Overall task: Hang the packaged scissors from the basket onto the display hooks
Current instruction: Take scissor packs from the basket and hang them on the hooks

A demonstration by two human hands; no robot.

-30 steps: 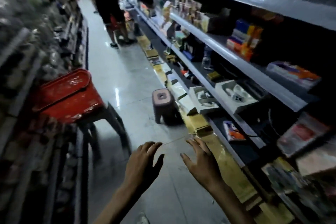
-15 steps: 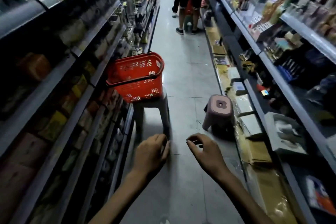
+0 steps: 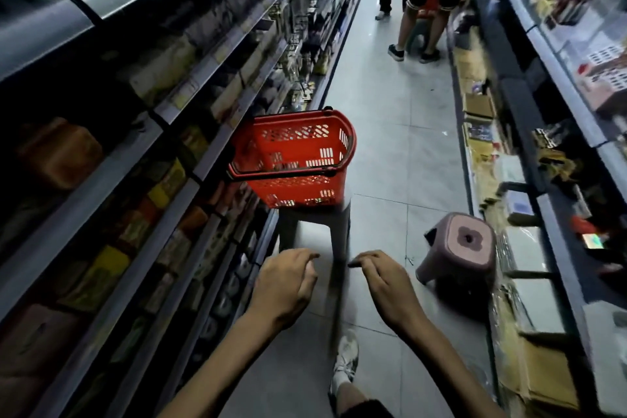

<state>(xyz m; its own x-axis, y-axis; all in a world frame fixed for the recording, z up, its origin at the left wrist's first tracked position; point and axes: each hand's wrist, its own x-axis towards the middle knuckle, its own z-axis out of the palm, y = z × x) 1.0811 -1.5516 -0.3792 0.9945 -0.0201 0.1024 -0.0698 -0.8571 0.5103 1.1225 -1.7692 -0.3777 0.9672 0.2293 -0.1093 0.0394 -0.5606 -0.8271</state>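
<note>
A red plastic basket [image 3: 305, 142] stands on a grey stool [image 3: 314, 217] against the left shelving, its handle folded across the near rim. What lies inside it is too dim to tell. My left hand [image 3: 283, 285] and my right hand [image 3: 385, 282] hover side by side in front of the stool, below the basket, fingers loosely curled downward, holding nothing. No packaged scissors or display hooks can be made out.
A pink low stool [image 3: 464, 248] sits on the floor at the right shelving. Stocked shelves [image 3: 190, 105] line both sides of the narrow aisle. Two people [image 3: 424, 0] stand farther down it. My shoe [image 3: 346, 360] is on the tiled floor below.
The view has swung from the right shelving to down the aisle, and the basket is now closer and centred. Both hands went from spread fingers to loosely curled.
</note>
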